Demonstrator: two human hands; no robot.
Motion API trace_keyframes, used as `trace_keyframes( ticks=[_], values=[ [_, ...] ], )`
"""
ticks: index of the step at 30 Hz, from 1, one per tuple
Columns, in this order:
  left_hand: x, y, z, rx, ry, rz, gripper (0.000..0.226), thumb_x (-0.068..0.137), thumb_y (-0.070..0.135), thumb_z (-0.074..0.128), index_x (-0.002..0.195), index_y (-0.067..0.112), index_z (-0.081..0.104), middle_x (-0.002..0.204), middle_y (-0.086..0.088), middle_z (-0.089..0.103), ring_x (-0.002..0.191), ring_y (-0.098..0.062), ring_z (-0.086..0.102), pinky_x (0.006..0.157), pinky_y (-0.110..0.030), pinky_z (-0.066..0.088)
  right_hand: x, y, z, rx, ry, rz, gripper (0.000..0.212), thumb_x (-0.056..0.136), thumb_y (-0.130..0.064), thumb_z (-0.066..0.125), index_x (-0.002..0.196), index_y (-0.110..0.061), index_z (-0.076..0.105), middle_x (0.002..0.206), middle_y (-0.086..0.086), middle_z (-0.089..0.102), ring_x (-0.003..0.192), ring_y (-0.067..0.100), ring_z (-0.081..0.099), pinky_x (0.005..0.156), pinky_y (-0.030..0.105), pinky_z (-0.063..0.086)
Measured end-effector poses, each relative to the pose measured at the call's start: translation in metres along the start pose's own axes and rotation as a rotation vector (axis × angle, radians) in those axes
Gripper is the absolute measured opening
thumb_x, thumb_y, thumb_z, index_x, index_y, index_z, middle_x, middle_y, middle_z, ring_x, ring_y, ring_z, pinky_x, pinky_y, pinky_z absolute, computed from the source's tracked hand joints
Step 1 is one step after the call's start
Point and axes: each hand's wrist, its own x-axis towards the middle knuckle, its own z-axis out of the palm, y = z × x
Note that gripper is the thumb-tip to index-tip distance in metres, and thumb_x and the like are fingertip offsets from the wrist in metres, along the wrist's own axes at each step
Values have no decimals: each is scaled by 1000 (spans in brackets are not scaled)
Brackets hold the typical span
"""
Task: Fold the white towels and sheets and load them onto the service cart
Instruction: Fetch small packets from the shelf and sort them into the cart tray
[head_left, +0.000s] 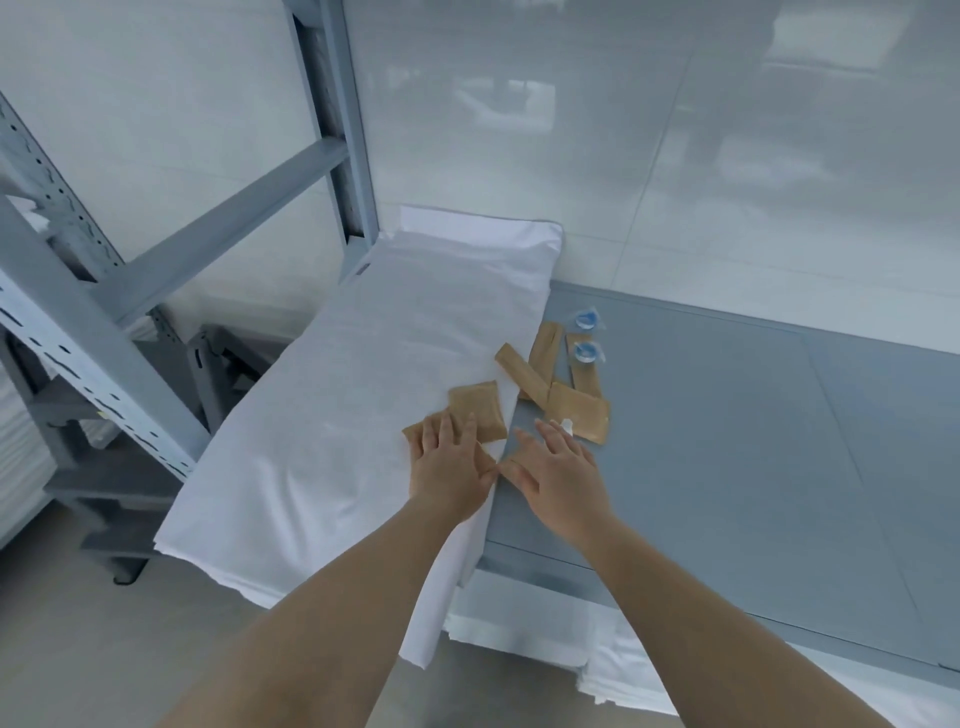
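Both hands, left hand (451, 467) and right hand (558, 470), fingers flat, holding nothing; folded sheet (374, 374) on worktop (727, 441), not yet loaded.

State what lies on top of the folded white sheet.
On the white sheet lie a square brown packet and the left hand, which covers another brown packet; most of that one is hidden.
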Motion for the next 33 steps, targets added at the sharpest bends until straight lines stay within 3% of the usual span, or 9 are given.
trace_keyframes(
  ticks=[7, 13, 17, 21, 24, 27, 30, 33],
  values=[
    [-12, -24, -4, -63, 91, 69, 60, 99, 16, 36, 153, 11, 11, 160, -6, 18, 148, -21, 12, 120, -35, 13, 35, -17, 6, 40, -69, -100, 58, 97, -43, 46, 149, -23, 29, 158, 5, 20, 147, 23, 14, 116, 39, 16],
    [-28, -54, -11, -117, 194, 68, 55, 99, 11, 37, 152, 14, 22, 158, -2, 25, 145, -17, 22, 114, -29, 27, 74, -38, 17, 16, -144, -147, 68, 91, -56, 50, 147, -23, 32, 161, 10, 1, 148, 29, 4, 117, 41, 12],
    [-36, -63, -14, -119, 257, 77, 52, 99, 10, 39, 150, 13, 29, 155, -4, 31, 142, -19, 29, 109, -29, 32, 86, -54, 28, 21, -195, -78, 82, 85, -66, 51, 151, -33, 15, 160, 11, -14, 147, 32, -10, 118, 44, 15],
    [-41, -64, -17, -123, 297, 58, 49, 100, 11, 39, 148, 17, 34, 154, -2, 34, 137, -20, 37, 99, -27, 38, 82, -62, 35, -52, -161, -40, 70, 91, -63, 42, 150, -34, 19, 158, 22, 3, 147, 36, -4, 117, 43, 14],
    [-44, -63, -22, -169, 343, 58, 46, 98, 8, 43, 144, 15, 43, 147, -2, 45, 128, -22, 48, 89, -30, 45, 77, -66, 36, -68, -85, -53, 52, 100, -40, 41, 148, -30, 27, 155, 24, 19, 145, 37, 10, 115, 41, 23],
    [-47, -62, -31, -172, 427, 90, 39, 94, 5, 52, 132, 10, 57, 131, -4, 60, 108, -25, 62, 72, -33, 50, 67, -68, 34, -43, -9, -95, 53, 99, -17, 43, 148, -23, 26, 149, 18, 35, 142, 32, 26, 112, 37, 31],
    [-51, -61, -40, -171, 483, 110, 33, 91, 4, 58, 124, 8, 64, 120, -4, 66, 95, -26, 67, 63, -33, 53, 58, -64, 27, 46, 107, -96, 51, 95, -6, 46, 144, -15, 35, 135, 7, 53, 122, 25, 51, 91, 30, 44],
    [-54, -59, -53, -170, 523, 117, 32, 89, 5, 61, 120, 13, 66, 111, 1, 70, 86, -22, 68, 57, -30, 51, 48, -62, 15, 65, 201, -61, 33, 95, -8, 47, 128, -14, 51, 111, 3, 64, 92, 22, 61, 66, 26, 43]
  ],
)
